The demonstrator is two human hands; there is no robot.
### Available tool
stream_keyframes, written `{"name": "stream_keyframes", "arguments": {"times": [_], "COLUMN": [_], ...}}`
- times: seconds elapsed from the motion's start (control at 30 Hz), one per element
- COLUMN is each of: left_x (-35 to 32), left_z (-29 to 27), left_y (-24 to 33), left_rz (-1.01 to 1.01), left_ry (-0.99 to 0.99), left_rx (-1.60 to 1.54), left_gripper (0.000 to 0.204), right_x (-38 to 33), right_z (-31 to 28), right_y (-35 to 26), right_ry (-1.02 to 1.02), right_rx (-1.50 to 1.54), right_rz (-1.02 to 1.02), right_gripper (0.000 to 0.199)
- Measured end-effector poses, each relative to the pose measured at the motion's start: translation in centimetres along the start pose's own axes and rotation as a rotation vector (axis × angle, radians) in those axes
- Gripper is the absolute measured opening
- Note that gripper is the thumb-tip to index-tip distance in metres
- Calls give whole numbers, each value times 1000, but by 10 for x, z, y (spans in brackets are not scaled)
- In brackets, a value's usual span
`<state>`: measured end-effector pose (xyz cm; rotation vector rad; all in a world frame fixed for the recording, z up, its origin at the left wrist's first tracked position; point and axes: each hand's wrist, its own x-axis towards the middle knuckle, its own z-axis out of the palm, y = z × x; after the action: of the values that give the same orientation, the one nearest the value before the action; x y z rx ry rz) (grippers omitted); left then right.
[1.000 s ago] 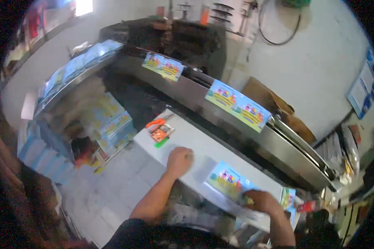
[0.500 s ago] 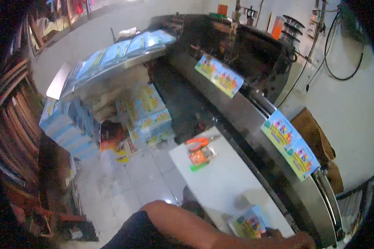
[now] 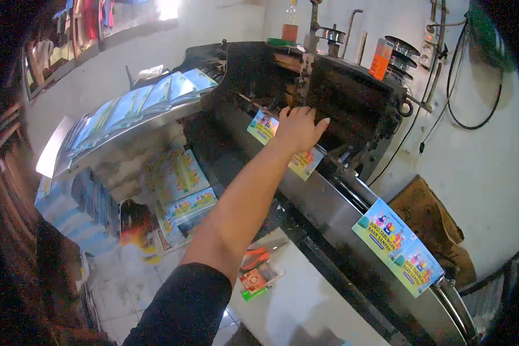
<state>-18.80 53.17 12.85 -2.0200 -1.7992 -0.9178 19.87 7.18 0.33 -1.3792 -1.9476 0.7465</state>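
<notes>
My left hand (image 3: 299, 131) reaches out palm down, its arm crossing from the lower left. Fingers apart and thumb out to the right, it lies over a printed blue-and-yellow booklet cover (image 3: 307, 165) that straddles the metal rail (image 3: 334, 199) of a dark machine. The hand hides the middle of this cover, and what its fingertips touch is hidden. Nearer along the same rail hangs a second, similar cover (image 3: 395, 247). My right hand is not in view.
Overlapping booklets (image 3: 134, 109) line a shelf at left, with booklet stacks (image 3: 78, 213) below. On the white tabletop (image 3: 305, 288) lie orange-handled pliers (image 3: 254, 258) and a small orange packet (image 3: 252, 281). Wire spools (image 3: 402, 49) and an orange bottle (image 3: 380, 59) stand on the machine; brown cardboard (image 3: 429, 222) leans behind.
My left hand has gone from the tabletop at lower right up to the far cover on the rail. The view has shifted, and the booklet near that hand is out of sight.
</notes>
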Motion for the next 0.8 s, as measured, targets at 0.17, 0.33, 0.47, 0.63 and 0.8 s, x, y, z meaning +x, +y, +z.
{"name": "stream_keyframes", "arguments": {"times": [0.17,0.33,0.47,0.63,0.8], "left_x": [3,10,11,12,12], "left_z": [17,42,35,47,43], "left_y": [-9,-26,-13,-35,-27], "left_rz": [-90,0,-62,-12,-14], "left_ry": [-185,-232,-216,-247,-236], "left_rx": [-16,158,141,223,235], "left_gripper": [68,58,48,47,45], "right_x": [9,-9,-71,-195,-213], "right_z": [12,51,102,163,161], "right_y": [1,52,147,289,280], "right_ry": [-67,-175,-299,-458,-549], "right_rx": [-11,-115,-258,-342,-424], "right_rz": [31,-73,-216,-424,-323], "right_gripper": [14,15,16,18,19]}}
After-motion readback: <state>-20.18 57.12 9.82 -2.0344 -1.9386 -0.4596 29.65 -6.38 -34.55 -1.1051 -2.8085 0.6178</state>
